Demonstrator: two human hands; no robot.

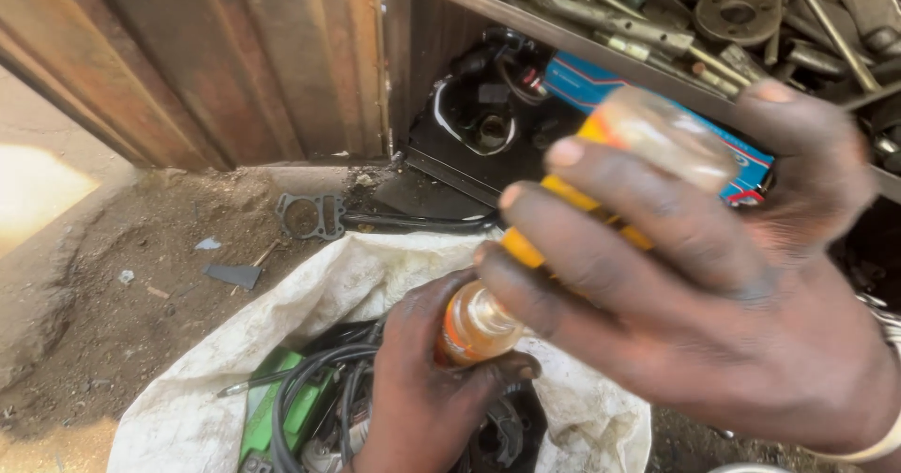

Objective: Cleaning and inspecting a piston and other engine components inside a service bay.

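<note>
I am gripping a small clear plastic bottle [601, 201] with a yellow label, tilted neck-down above the open white sack [375, 276]. My right hand [713, 285] is wrapping its body, fingers across the label; my left hand [427, 379] is pinching the orange cap end [474, 328]. It looks light, thin-walled and slick, so I judge the body the safest hold.

Single head-worn view, steeply downward and very close over the hands [601, 323], toward ground and shelf [563, 32].
</note>
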